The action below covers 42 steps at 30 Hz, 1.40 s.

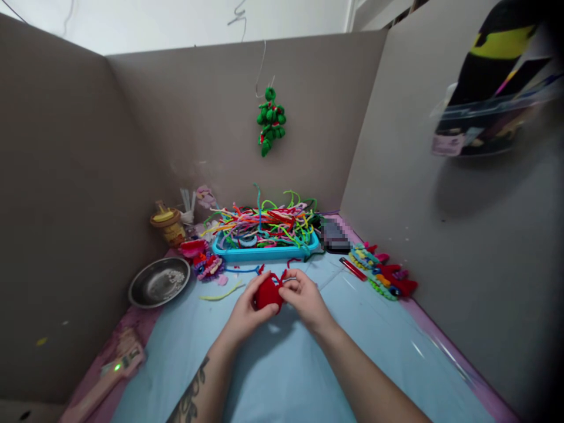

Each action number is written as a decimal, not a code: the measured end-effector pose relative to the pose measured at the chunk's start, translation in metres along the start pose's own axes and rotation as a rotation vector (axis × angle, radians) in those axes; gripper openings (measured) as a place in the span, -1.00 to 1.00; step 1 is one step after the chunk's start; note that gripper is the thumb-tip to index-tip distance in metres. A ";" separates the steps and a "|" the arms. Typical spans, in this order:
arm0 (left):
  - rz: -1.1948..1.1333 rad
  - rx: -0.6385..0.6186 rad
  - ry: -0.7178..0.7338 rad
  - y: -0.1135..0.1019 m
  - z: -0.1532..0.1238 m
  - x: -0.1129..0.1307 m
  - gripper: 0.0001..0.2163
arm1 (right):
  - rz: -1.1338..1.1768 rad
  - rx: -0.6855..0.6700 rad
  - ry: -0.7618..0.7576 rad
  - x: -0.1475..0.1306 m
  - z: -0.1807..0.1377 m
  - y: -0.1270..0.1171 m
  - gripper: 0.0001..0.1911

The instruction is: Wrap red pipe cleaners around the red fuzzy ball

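Note:
My left hand (247, 310) is closed around a red crocheted piece (267, 292), its thumb lying along the lower edge. At the right side of that piece my right hand (305, 298) pinches its upper edge between thumb and fingers, where a short strand of red yarn sticks up. A whitish-blue patch shows near the top of the piece. Just beyond the hands, a blue strand (241, 271) lies on the table, and a short red strand (294, 261) is to its right. A yellow-green strand (221, 294) rests left of my left hand.
A blue tray (264, 255) heaped with colourful yarn strands stands at the back. Left are a metal bowl (150, 288), a crocheted piece (207, 264) and a pink device (115, 367). Right are a red cutter (352, 268) and crocheted pieces (390, 276). A green ornament (271, 120) hangs behind.

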<state>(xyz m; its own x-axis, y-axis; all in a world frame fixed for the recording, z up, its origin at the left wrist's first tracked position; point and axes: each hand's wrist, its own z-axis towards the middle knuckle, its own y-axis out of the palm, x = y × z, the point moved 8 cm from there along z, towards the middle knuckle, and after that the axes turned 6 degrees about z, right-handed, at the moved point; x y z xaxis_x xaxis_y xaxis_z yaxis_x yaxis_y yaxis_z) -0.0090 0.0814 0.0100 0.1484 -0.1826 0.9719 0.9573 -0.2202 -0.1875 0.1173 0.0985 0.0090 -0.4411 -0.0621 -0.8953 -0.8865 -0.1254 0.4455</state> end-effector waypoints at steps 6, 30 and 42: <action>0.072 0.026 0.029 0.000 -0.001 0.000 -0.31 | 0.003 0.001 0.008 0.001 0.000 -0.001 -0.71; 0.155 0.066 0.051 -0.002 -0.002 0.008 -0.41 | -0.074 0.035 -0.075 -0.006 0.000 -0.004 -0.72; 0.160 0.080 0.095 -0.002 -0.004 0.014 -0.43 | 0.121 0.088 0.055 0.005 -0.002 -0.006 -0.70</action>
<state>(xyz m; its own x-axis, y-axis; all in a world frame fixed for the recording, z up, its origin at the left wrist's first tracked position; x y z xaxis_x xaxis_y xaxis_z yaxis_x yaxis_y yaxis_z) -0.0098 0.0755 0.0234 0.2801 -0.2998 0.9120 0.9405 -0.1046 -0.3233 0.1207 0.0968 0.0014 -0.5392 -0.1256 -0.8328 -0.8373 -0.0265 0.5461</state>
